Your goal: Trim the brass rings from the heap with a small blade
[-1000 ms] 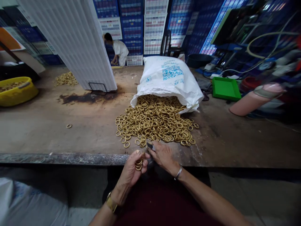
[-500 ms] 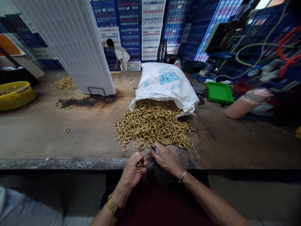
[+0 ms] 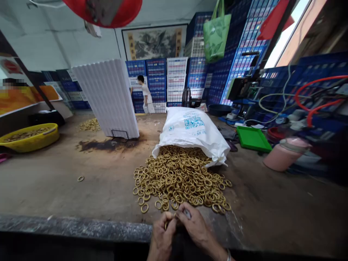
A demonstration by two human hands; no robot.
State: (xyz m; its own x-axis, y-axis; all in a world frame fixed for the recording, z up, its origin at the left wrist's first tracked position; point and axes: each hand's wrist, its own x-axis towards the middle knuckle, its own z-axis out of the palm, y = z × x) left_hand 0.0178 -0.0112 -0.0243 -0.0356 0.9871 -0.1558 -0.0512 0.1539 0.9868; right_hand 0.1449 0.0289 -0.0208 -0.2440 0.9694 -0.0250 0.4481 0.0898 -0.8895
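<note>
A heap of brass-coloured rings [image 3: 182,177] spills from the mouth of a white sack [image 3: 187,127] onto the brown table. At the heap's near edge, my left hand [image 3: 162,232] is closed round a few rings, mostly hidden by the fingers. My right hand [image 3: 194,224] is closed in a pinch just beside it, the fingertips of both nearly meeting at a ring. A small grey tool [image 3: 187,214] shows between the thumb and fingers of my right hand. One loose ring [image 3: 81,178] lies apart on the left.
A white corrugated panel [image 3: 108,98] stands in a wire holder, with a yellow basin [image 3: 32,137] farther left. At right are a green tray [image 3: 253,139] and a pink container [image 3: 285,154]. A person [image 3: 146,95] stands by stacked crates [image 3: 156,72] behind.
The view has tilted up, showing a wall picture and a hanging green bag. My hands have come together, and the rings in my left hand are now mostly covered.
</note>
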